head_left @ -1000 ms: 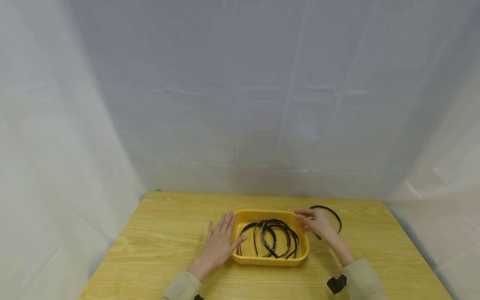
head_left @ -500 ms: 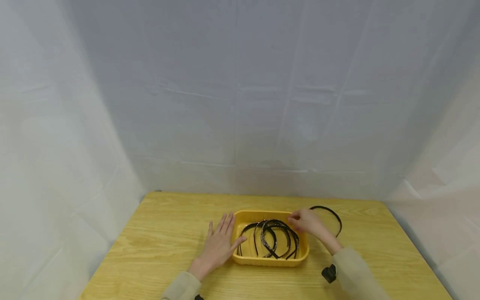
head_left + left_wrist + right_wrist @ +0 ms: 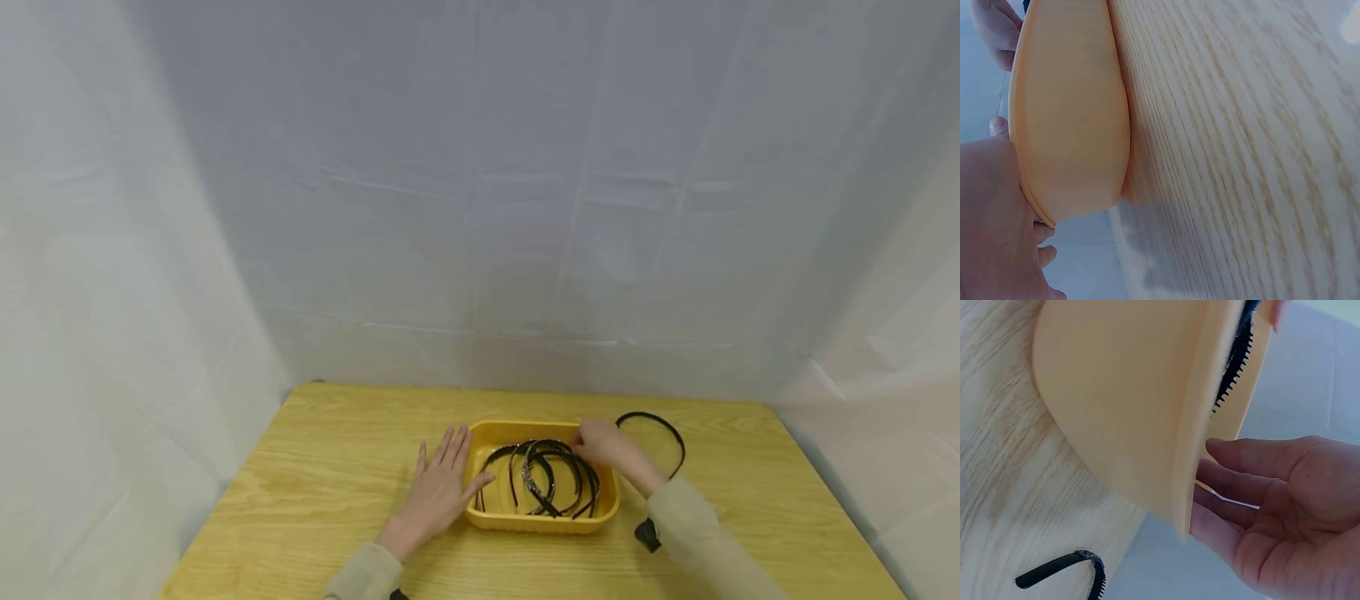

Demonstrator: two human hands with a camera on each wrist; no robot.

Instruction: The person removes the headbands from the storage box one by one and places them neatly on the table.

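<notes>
- My right hand (image 3: 609, 450) is over the far right corner of the tray (image 3: 491, 518); fingers (image 3: 1241, 453) loosely extended, spread a bit, tips just past the rim and inside.
- Right fingers hold nothing that I can see. Head view hides whether the tips touch a band; wrist view shows them apart from the toothed band (image 3: 1237, 359).
- The bands (image 3: 551, 479) lie in the tray just below and left of my right fingertips, arcs nested, open ends toward me, so the long axis runs away from me.
- Left hand (image 3: 438, 487) lies flat on the tabletop (image 3: 315, 467), fingers straight, thumb side against the tray's left wall (image 3: 1066, 125). Grips nothing.
- One loose band (image 3: 660, 429) lies on the tabletop behind my right wrist, outside the tray, well apart from the fingertips.
- Right hand is nearer the bands in the tray; left only braces the wall.
</notes>
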